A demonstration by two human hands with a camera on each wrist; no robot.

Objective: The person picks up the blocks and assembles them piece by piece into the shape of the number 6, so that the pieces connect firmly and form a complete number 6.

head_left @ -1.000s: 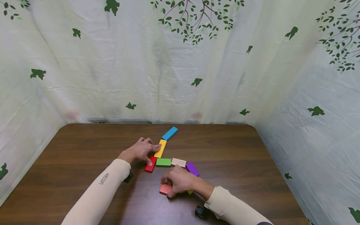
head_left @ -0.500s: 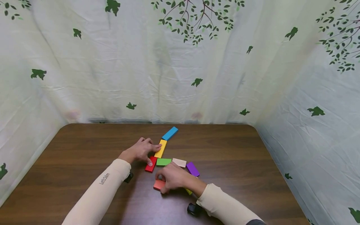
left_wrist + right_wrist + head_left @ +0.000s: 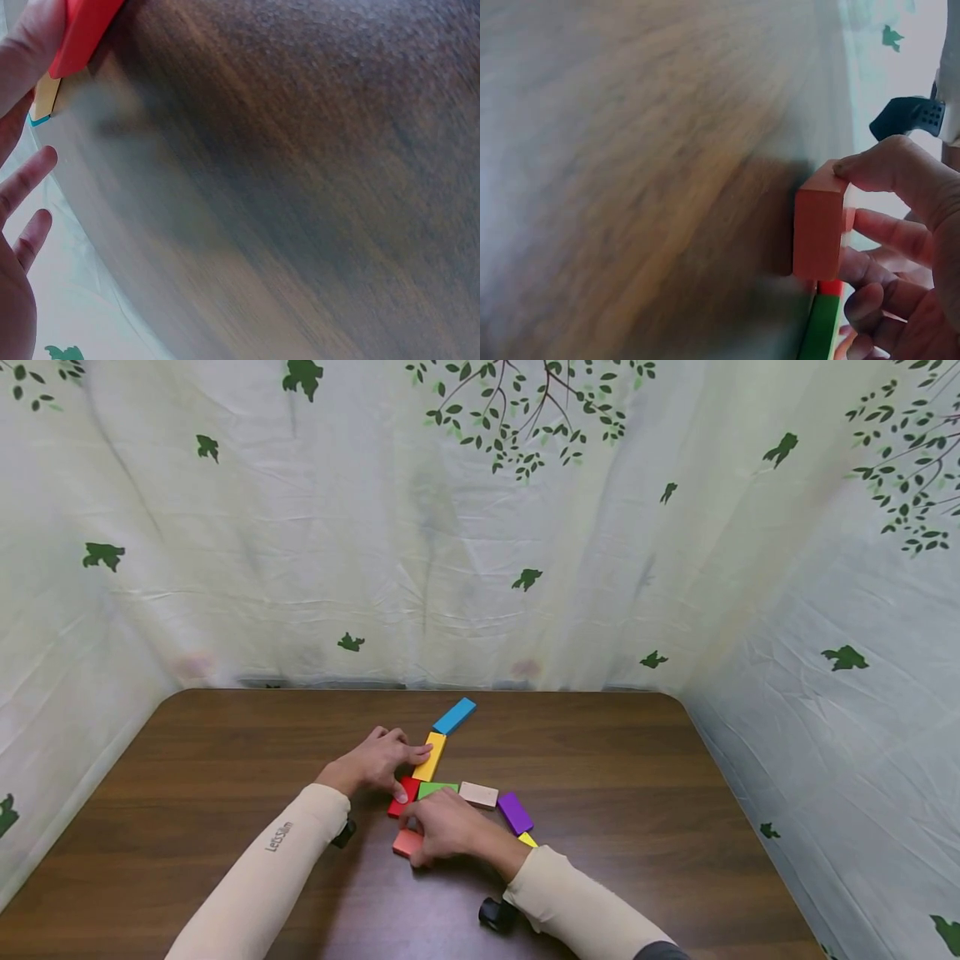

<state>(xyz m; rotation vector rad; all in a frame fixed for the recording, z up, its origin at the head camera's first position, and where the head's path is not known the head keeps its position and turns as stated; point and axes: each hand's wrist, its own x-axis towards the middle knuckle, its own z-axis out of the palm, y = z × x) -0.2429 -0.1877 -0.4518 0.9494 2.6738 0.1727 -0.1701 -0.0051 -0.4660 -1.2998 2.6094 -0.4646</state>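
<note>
My right hand (image 3: 457,831) pinches a coral-coloured rectangular block (image 3: 407,842) between thumb and fingers, low over the table just in front of a red block (image 3: 411,786). In the right wrist view, the thumb lies on one end of the coral block (image 3: 817,236). My left hand (image 3: 373,763) rests its thumb on the red block and an index finger on a yellow block (image 3: 427,763); its other fingers are spread loosely. A green block (image 3: 439,788), partly hidden behind my right hand, adjoins the red one. Beyond the yellow block lies a blue block (image 3: 454,716), end to end with it.
Right of the green block, the line continues with a pale pink block (image 3: 478,795), a purple block (image 3: 515,813) and a second yellow block (image 3: 528,840), mostly covered by my right wrist. The wooden table (image 3: 637,777) runs back to a leaf-patterned curtain (image 3: 465,610).
My right hand has carried the coral block leftward and slightly away from me, closer to the red block. More of the purple block's near end shows. My left hand has stayed in place.
</note>
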